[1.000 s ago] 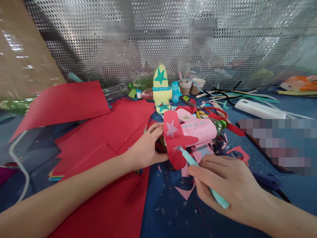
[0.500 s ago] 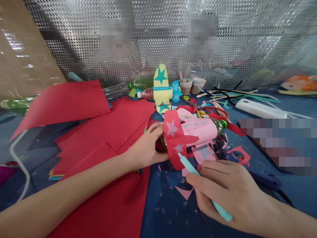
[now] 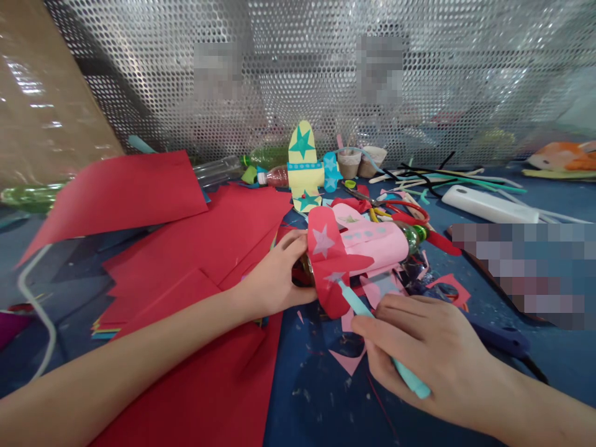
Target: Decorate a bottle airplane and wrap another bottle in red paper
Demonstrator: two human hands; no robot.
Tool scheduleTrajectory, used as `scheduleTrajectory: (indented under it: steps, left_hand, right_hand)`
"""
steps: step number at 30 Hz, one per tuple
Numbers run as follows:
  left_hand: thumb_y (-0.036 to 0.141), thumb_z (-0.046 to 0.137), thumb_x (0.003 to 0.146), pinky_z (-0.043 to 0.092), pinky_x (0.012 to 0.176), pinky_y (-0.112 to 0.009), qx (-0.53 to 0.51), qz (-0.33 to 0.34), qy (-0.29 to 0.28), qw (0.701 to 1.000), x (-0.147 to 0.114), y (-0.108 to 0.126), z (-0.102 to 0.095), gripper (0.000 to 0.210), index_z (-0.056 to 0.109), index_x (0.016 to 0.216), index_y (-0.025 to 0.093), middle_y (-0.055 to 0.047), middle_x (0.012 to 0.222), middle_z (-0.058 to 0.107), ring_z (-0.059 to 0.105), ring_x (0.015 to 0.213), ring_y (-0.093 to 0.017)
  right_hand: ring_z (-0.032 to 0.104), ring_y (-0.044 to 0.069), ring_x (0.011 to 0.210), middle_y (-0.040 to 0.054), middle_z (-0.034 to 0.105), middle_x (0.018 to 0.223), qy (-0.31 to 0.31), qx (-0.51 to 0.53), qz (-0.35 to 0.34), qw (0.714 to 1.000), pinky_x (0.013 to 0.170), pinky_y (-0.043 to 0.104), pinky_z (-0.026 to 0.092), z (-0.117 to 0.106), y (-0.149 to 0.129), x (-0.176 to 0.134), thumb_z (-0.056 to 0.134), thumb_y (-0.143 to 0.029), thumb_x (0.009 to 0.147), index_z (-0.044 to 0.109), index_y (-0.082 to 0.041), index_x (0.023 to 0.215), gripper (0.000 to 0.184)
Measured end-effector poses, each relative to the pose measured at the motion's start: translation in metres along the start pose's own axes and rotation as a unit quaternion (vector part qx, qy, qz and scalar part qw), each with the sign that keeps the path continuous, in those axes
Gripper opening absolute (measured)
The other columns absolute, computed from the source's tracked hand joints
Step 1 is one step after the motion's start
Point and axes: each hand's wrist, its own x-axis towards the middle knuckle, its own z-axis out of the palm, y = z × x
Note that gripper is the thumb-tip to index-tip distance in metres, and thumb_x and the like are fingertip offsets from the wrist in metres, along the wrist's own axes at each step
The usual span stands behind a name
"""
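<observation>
My left hand (image 3: 272, 276) curls its thumb and fingers around the end of a bottle plane with a red paper wing (image 3: 321, 223). Two pale stars show on that wing. In my right hand (image 3: 428, 354) is a light-blue marker (image 3: 356, 302), its tip on or very near the lower star. Just behind the red wing lies pink paper (image 3: 384, 245) wrapped round a bottle with a green cap (image 3: 421, 233); I cannot tell whether the two are joined. Pink paper scraps (image 3: 350, 361) lie below.
Red paper sheets (image 3: 195, 242) cover the left side. A yellow paper bottle plane (image 3: 305, 176) stands behind. Scissors (image 3: 400, 205), pipe cleaners (image 3: 447, 180), a white power strip (image 3: 491, 203) and a dark-blue glue gun (image 3: 500, 335) lie right. A perforated metal panel (image 3: 298, 68) closes the back.
The marker's tip has shifted slightly right and up on the lower star, and its back end has moved a little left. My left hand and the red wing stay put.
</observation>
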Motion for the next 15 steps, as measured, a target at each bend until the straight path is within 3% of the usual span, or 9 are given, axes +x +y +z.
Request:
scheduleTrajectory:
  steps: [15]
  left_hand:
    - [0.022, 0.068, 0.069, 0.042, 0.102, -0.041, 0.005, 0.011, 0.003, 1.0, 0.0002, -0.0003, -0.0003, 0.05, 0.052, 0.117, 0.019, -0.009, 0.126, 0.053, 0.048, 0.12, -0.027]
  right_hand:
    - [0.051, 0.014, 0.054, 0.0004, 0.056, 0.058, -0.009, 0.002, 0.001, 1.0, 0.047, 0.028, 0.04, 0.0011, 0.0013, -0.0024, 0.048, -0.01, 0.084, 0.061, -0.014, 0.084, 0.014]
